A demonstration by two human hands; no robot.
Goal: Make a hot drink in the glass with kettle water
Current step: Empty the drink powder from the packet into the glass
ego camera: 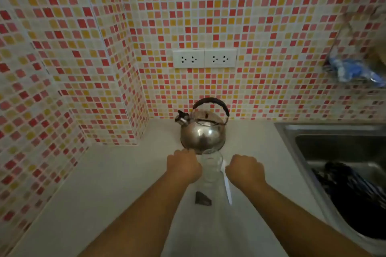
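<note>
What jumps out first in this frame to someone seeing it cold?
The red, orange and cream mosaic tile wall fills the upper frame, with a white double socket at its centre. Below it on the pale countertop stands a shiny steel kettle with a black arched handle. Nearer the camera, the left hand and right hand flank a clear glass.

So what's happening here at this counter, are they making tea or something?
A person stands at a pale counter with both hands close around a clear glass. The left hand is at its left side, the right hand just to its right; both look loosely closed, though the grip is blurred. A steel kettle sits right behind the glass, untouched. A small dark packet and a white stick-like thing lie on the counter nearer the person. No pouring yet.
</note>
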